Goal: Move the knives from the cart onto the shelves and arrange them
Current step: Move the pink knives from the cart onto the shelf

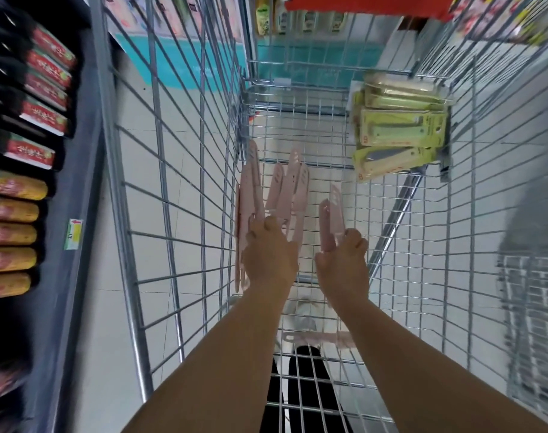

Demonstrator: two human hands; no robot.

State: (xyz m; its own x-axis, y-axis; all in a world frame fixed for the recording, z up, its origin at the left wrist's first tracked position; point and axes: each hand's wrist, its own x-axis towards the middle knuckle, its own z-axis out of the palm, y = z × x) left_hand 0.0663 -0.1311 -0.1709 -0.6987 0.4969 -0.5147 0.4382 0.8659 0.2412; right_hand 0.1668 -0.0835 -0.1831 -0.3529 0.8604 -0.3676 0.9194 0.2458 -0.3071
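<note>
Head view shows you collecting inside the cart: your left hand grips pink knives at center, your right hand pinches two more toward three o'clock, so next lift both bundles toward the shelves.

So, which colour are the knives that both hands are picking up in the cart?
Pale pink knives, seen in the head view.

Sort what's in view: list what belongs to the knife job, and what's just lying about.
Job: pink knives and green packaged knives in the cart; left hand and right hand gripping pink knives.

Lying about: red boxes, yellow packs on the side shelf.
</note>
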